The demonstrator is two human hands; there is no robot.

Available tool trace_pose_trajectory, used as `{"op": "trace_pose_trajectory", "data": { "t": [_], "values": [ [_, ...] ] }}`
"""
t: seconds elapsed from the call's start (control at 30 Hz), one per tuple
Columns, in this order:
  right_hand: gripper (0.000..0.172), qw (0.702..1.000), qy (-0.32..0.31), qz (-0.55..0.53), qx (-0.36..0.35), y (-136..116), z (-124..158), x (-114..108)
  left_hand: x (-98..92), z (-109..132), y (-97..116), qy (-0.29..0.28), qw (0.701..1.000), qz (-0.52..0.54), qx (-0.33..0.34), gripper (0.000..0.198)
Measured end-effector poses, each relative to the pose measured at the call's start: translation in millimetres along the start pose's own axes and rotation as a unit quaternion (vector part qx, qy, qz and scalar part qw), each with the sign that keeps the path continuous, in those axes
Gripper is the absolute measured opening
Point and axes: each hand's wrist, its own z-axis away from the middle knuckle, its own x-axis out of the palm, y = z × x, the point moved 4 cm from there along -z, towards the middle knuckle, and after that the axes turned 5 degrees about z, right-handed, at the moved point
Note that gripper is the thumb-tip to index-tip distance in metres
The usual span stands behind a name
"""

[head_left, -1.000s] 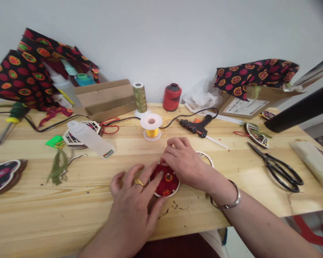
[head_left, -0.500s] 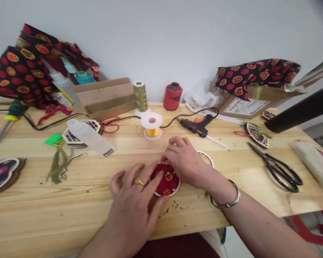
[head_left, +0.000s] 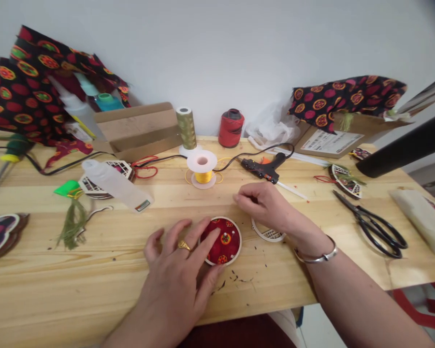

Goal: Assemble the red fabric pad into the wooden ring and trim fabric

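Observation:
A round red patterned fabric disc [head_left: 224, 240] with a white rim lies flat on the pine table [head_left: 76, 275], directly in front of me. My left hand [head_left: 176, 256], wearing a gold ring, rests over its left edge with the fingertips pressing on the fabric. My right hand [head_left: 263, 203] is off the disc, to its upper right, with curled fingers and nothing visible in them. Just below that hand lies a white lattice-cut piece [head_left: 268, 233] on the wood, not touching it.
Beyond my hands stand a yellow thread spool [head_left: 202, 169], a black glue gun [head_left: 264, 170] with its cord, and a plastic squeeze bottle [head_left: 114, 186]. Black-handled scissors [head_left: 373, 229] lie at the right. The table's front edge runs close below my hands.
My right hand has lifted off the disc and moved right. The white lattice piece now shows fully below it, shifted toward me. My left hand and the disc have hardly moved.

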Motion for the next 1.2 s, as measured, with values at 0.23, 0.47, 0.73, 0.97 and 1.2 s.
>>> {"op": "trace_pose_trajectory", "data": {
  "t": [0.23, 0.47, 0.73, 0.97, 1.2],
  "values": [
    [0.016, 0.987, -0.116, -0.004, -0.111, -7.8, 4.3, 7.0, 1.0, -0.7, -0.9, 0.003, 1.000, 0.008, -0.011, 0.046],
    [0.014, 0.978, -0.147, 0.055, -0.135, -17.6, 10.5, 11.6, -5.2, 3.4, -4.1, 0.047, 0.998, 0.034, -0.001, 0.047],
    [0.014, 0.961, -0.172, 0.141, -0.165, -25.9, 11.2, 15.3, -13.6, 7.6, 1.6, 0.117, 0.984, 0.134, -0.012, 0.027],
    [0.012, 0.954, -0.176, 0.172, -0.171, -27.4, 10.3, 17.9, -5.6, 4.7, 1.5, 0.143, 0.981, 0.131, -0.016, 0.020],
    [0.016, 0.957, -0.151, 0.192, -0.159, -27.5, 9.1, 20.9, -9.3, 5.3, 0.7, 0.153, 0.984, 0.087, 0.002, 0.028]
  ]
}}
